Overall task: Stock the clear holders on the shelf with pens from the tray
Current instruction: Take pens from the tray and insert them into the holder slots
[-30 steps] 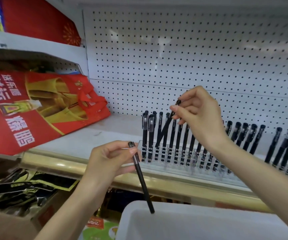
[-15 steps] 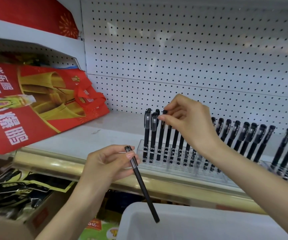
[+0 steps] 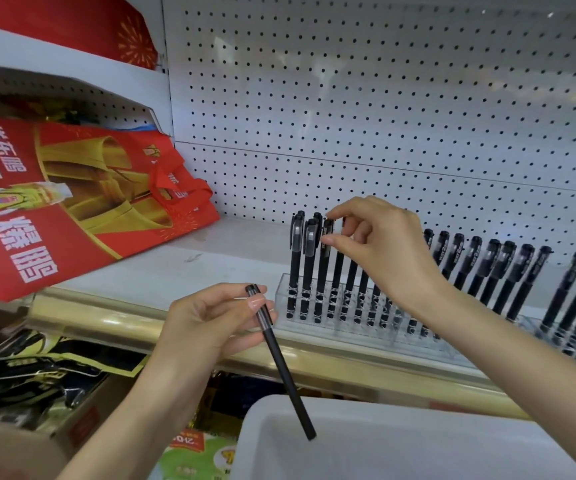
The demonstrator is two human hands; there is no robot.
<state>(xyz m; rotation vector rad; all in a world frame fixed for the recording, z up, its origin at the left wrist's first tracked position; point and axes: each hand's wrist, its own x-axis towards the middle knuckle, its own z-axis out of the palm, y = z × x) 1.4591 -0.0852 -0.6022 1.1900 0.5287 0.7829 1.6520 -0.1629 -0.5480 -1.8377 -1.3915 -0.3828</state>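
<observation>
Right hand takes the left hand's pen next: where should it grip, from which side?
Pinch the pen mid-barrel, below the left hand, coming from the right. Its upper end is pinched in that hand and the lower end hangs free above the tray, so the barrel's right side is open to the right hand.

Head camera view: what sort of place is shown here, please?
Most likely a shop, at a stationery shelf. A white pegboard wall backs it, a clear holder carries rows of identical black pens, and printed red bags lie further left.
</observation>
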